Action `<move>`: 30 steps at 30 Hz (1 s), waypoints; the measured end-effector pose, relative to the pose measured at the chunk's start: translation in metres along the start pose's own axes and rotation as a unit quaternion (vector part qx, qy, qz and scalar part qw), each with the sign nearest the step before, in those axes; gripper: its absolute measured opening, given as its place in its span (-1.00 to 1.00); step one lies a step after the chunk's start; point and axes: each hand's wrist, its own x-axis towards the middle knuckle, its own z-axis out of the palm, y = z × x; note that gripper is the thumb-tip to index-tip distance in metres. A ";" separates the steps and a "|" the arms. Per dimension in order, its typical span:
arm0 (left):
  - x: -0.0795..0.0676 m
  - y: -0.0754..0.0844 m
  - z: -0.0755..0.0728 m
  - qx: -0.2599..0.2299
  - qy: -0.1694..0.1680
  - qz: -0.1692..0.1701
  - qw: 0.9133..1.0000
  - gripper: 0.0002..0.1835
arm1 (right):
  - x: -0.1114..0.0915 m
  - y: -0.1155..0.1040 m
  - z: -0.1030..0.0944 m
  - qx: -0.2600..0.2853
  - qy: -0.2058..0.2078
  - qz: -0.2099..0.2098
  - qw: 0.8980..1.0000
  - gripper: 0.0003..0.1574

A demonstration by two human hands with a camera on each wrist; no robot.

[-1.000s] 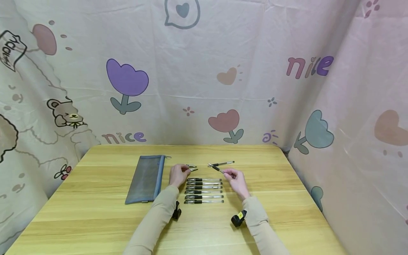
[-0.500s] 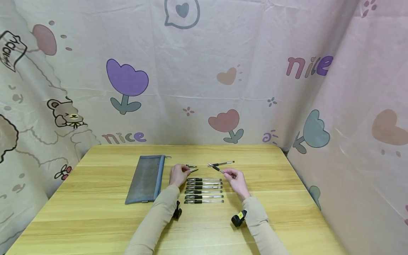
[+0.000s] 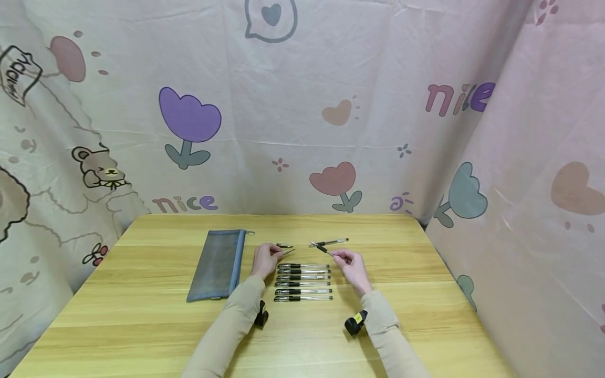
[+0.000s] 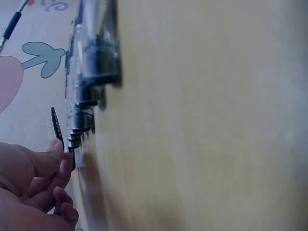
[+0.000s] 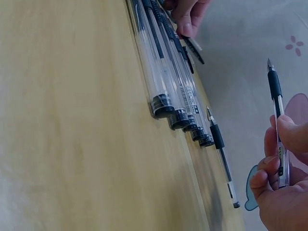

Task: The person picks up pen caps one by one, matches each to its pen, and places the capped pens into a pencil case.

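My left hand pinches a clear pen cap with a black clip between thumb and fingers, slightly above the table. Another pen cap lies just beyond it. In my right hand is an uncapped gel pen, held by its clear barrel, with the black grip and metal tip pointing away from the fingers, up and left in the head view. A second uncapped gel pen lies on the table behind. Cap and held pen are apart.
Several capped gel pens lie in a neat row between the hands. Left of my left arm lies a grey mesh zip pouch. The wooden table ends at a patterned curtain at the back and sides.
The cap in my left hand has tilted slightly, its free end rising a little. My right hand and its pen have stayed nearly still.
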 end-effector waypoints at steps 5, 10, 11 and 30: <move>-0.005 0.002 -0.004 -0.039 -0.008 0.002 0.999 -0.91 | 0.003 0.005 -0.001 -0.006 -0.002 0.008 1.000 -0.74; -0.013 0.001 -0.008 -0.100 -0.023 0.015 0.995 -0.88 | 0.004 0.001 -0.004 -0.024 -0.021 -0.002 0.999 -0.73; -0.014 0.001 -0.009 -0.111 -0.027 0.018 0.993 -0.88 | 0.004 0.000 -0.005 -0.031 -0.026 -0.005 0.999 -0.72; -0.026 0.000 -0.017 -0.154 -0.048 0.065 0.985 -0.79 | 0.005 -0.011 0.001 -0.127 -0.072 -0.071 0.987 -0.79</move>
